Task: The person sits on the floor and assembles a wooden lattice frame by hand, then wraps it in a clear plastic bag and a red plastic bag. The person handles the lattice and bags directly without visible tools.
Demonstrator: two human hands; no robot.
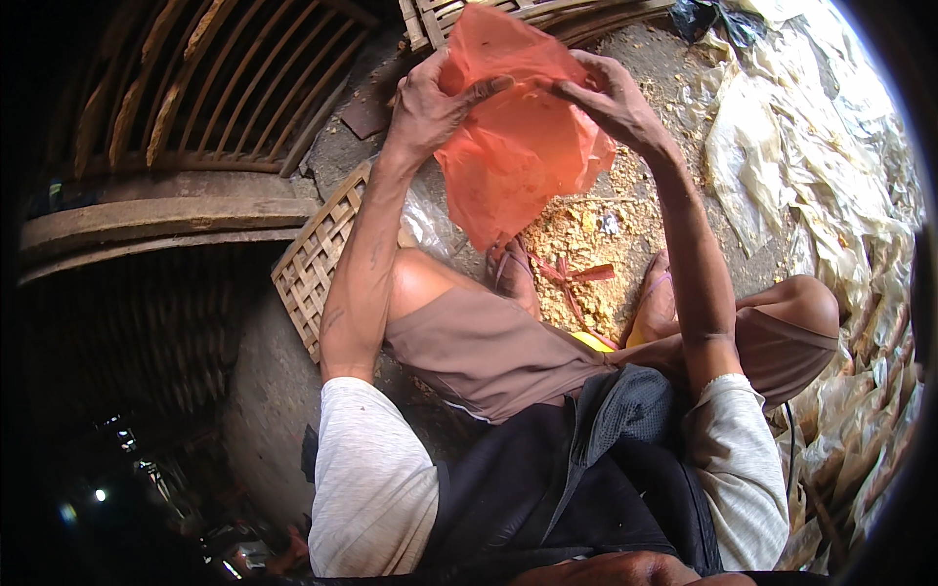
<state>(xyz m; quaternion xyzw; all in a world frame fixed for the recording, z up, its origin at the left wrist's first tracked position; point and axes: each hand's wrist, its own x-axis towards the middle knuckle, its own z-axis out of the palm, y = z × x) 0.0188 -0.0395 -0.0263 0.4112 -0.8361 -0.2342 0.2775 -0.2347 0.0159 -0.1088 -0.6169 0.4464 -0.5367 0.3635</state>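
Note:
A thin red-orange plastic bag [518, 156] hangs stretched between my two hands, out in front of me above the floor. My left hand [433, 105] pinches its left edge, with the thumb lying across the plastic. On the other side, my right hand [608, 96] grips the bag's right edge, thumb also pressed toward the middle. Below the bag, crumbly yellowish bits [576, 249] are spread over the ground between my feet. A strip of red plastic [576, 273] lies on them by my left foot.
A woven bamboo panel [318, 259] leans beside my left forearm. Farther left stands a slatted wooden frame [225, 88] with a beam [166, 225] below it. Crumpled translucent plastic sheets [752, 146] are heaped along the right. Another woven bamboo piece [547, 12] lies at the far edge.

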